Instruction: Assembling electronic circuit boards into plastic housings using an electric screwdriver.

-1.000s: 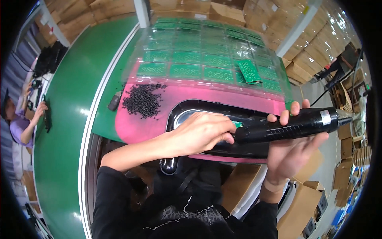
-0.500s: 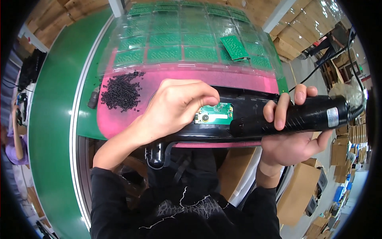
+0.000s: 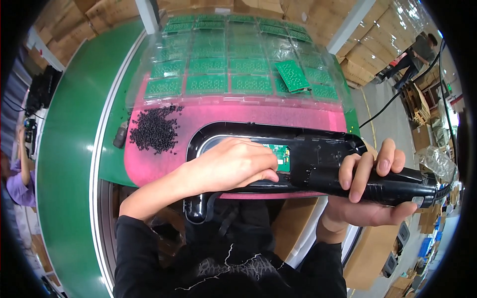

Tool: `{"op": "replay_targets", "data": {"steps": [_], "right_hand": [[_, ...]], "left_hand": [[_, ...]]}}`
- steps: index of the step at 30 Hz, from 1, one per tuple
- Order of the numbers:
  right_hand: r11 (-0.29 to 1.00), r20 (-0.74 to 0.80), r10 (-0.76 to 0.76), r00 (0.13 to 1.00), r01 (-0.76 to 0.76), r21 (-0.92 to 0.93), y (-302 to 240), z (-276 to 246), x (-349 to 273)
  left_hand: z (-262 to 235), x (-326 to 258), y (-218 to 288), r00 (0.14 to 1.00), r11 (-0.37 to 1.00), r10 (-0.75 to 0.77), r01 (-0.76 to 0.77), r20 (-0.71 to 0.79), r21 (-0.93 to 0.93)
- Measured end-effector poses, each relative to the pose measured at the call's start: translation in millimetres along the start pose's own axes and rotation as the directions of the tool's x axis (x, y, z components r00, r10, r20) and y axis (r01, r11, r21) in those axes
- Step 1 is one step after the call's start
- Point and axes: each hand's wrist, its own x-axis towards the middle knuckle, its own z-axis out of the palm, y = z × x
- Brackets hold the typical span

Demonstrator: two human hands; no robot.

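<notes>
My left hand reaches across a long black plastic housing, its fingers and thumb pinched together. Whatever those fingers may hold is hidden. Beneath them a green circuit board sits in the housing, mostly covered by the hand. My right hand is wrapped around a black corded electric screwdriver, fingers over the top and thumb underneath. It lies sideways over the housing's right part, its front end pointing left beside the board. The bit cannot be made out.
A pile of small black screws lies on the pink mat at left. Behind stand clear plastic trays of green boards, one loose board on top. Cardboard boxes flank the bench; other people appear farther off.
My left hand has moved right and down over the circuit board, covering more of it. The screwdriver and right hand sit lower in view; the whole scene has shifted slightly downward.
</notes>
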Motion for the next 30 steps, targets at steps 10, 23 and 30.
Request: {"op": "replay_targets", "data": {"steps": [10, 23, 30], "right_hand": [[1.000, -0.013, -0.001, 1.000, 0.001, 0.014, -0.3, 0.0, -3.0], [0.995, 0.076, -0.053, 0.996, 0.047, 0.083, 2.9, 1.2, -0.9], [0.994, 0.120, -0.012, 0.993, -0.001, 0.113, 7.0, -0.7, -0.1]], "left_hand": [[10.4, 2.3, -2.9, 0.993, 0.992, 0.037, -0.051, -0.115, -0.119], [11.4, 2.3, -8.7, 0.993, 0.916, 0.049, -0.003, 0.104, -0.401], [12.1, 2.4, -11.3, 0.995, 0.885, 0.016, 0.034, 0.103, -0.464]]}}
